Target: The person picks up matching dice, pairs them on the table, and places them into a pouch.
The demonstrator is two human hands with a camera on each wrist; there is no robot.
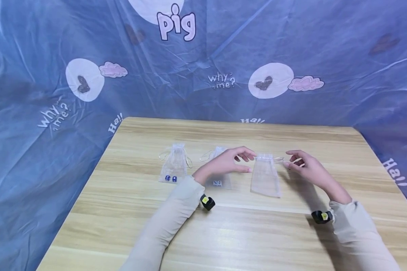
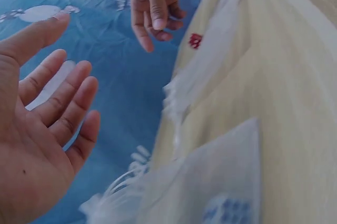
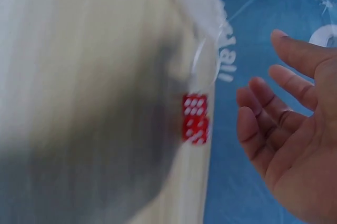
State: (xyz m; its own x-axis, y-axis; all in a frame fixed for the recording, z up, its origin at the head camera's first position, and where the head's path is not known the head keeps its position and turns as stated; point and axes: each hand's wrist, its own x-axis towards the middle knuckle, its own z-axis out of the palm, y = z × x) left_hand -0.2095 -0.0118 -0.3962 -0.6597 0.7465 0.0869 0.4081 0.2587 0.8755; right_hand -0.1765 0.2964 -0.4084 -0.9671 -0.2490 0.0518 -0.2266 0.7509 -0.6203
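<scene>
A flat, sheer white drawstring pouch (image 1: 265, 177) lies on the table with its mouth away from me. My left hand (image 1: 228, 160), fingers loosely bent and thumb apart, is at the left of its neck. On the other side, near the right drawstring, hovers my right hand (image 1: 303, 165), its fingers relaxed and apart. Both palms hold nothing in the wrist views. Two red dice (image 3: 195, 119) with white dots show beside the pouch's cord in the right wrist view. The head view has them hidden behind the right hand.
A second sheer pouch (image 1: 225, 182), partly behind my left arm, holds white dice (image 1: 217, 183). Further left lies a third pouch (image 1: 174, 162) with two blue dice (image 1: 171, 178) in it. The wooden table (image 1: 224, 241) ends at a blue printed cloth (image 1: 190, 98).
</scene>
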